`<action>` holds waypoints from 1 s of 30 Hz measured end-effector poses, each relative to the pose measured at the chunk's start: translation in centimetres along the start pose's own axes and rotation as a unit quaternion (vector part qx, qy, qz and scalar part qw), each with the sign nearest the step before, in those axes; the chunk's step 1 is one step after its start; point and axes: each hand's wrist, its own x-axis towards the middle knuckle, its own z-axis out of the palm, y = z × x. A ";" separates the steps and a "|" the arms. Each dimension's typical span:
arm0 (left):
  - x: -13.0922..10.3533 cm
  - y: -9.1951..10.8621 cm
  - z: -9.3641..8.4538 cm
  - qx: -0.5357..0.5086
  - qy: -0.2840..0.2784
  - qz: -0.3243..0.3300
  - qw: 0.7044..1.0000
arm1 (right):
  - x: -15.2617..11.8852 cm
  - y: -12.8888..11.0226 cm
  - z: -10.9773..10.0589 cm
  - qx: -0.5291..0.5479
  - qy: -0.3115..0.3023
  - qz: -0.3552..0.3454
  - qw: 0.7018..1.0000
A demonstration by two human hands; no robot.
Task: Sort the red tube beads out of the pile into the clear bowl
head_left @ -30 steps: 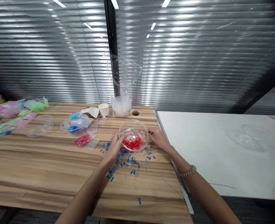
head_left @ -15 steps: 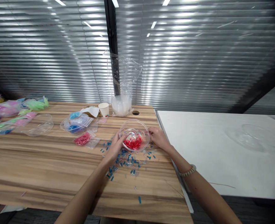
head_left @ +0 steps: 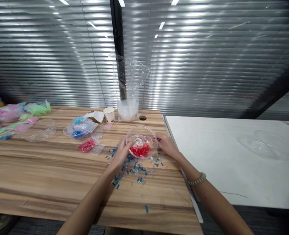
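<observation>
A clear plastic bowl point(head_left: 142, 130) is tilted towards me over the wooden table. Small red tube-like pieces point(head_left: 139, 149) lie heaped in its lower part. My left hand point(head_left: 123, 150) grips the bowl's left side, thumb over the rim. At the right rim, my right hand point(head_left: 166, 143) has its fingers drawn together; their tips are partly hidden, and I cannot tell whether they hold the rim or a small piece. Blue and clear tube-like pieces point(head_left: 134, 169) are scattered beneath and in front of the bowl.
Left of the bowl lie a bag of red pieces point(head_left: 86, 145) and a clear container with blue packets point(head_left: 79, 130). Behind stand a paper cup point(head_left: 109, 115) and bagged clear bowls point(head_left: 127, 110). A white table point(head_left: 222, 156) adjoins on the right.
Both hands and the bowl keep nearly the same position. At the bottom left, below the table edge, a pale item has gone from view and what looks like a shoe now shows.
</observation>
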 end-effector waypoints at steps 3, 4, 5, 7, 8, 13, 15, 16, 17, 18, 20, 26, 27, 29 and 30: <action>0.0 0.0 0.0 -0.005 -0.014 0.007 1.000 | 0.0 0.1 0.1 -0.005 -0.001 0.004 1.000; 0.0 -0.1 0.0 -0.004 -0.014 0.009 1.000 | 0.0 0.1 0.1 -0.007 -0.001 0.005 1.000; 0.1 -0.1 0.0 -0.002 -0.013 0.009 1.000 | 0.0 0.1 0.1 -0.008 -0.002 0.006 1.000; 0.1 -0.1 0.0 0.002 -0.011 0.006 1.000 | 0.0 0.1 0.1 -0.008 -0.003 0.007 1.000; 0.1 -0.2 0.0 0.002 -0.012 0.005 1.000 | 0.0 0.0 0.1 -0.008 -0.004 0.007 1.000; 0.1 -0.2 -0.1 0.006 -0.014 0.006 1.000 | 0.0 -0.2 -0.1 -0.006 -0.005 0.007 1.000; 0.1 -0.2 -0.1 0.011 -0.009 0.006 1.000 | 0.0 -0.3 -0.2 -0.007 -0.003 0.007 1.000; 0.1 -0.2 -0.1 0.012 -0.007 0.005 1.000 | 0.0 -0.3 -0.2 -0.006 -0.003 0.008 1.000; 0.1 -0.2 -0.1 0.012 -0.005 0.004 1.000 | 0.0 -0.3 -0.2 -0.006 -0.003 0.008 1.000; 0.1 -0.3 -0.1 0.012 -0.004 0.003 1.000 | 0.0 -0.3 -0.2 -0.006 -0.003 0.009 1.000; 0.1 -0.3 -0.1 0.013 -0.003 0.000 1.000 | 0.0 -0.4 -0.3 -0.005 -0.004 0.009 1.000; 0.1 -0.2 -0.1 0.002 -0.014 0.005 1.000 | -0.1 -0.7 -0.5 -0.004 -0.009 0.007 1.000; 0.1 -0.2 0.0 -0.001 -0.014 0.004 1.000 | -0.1 -0.7 -0.5 -0.004 -0.010 0.007 1.000; 0.1 -0.1 0.0 -0.007 -0.014 0.002 1.000 | -0.1 -0.7 -0.6 -0.004 -0.010 0.007 1.000; 0.2 -0.1 0.0 -0.009 -0.014 0.003 1.000 | 0.0 -0.7 -0.6 -0.004 -0.009 0.007 1.000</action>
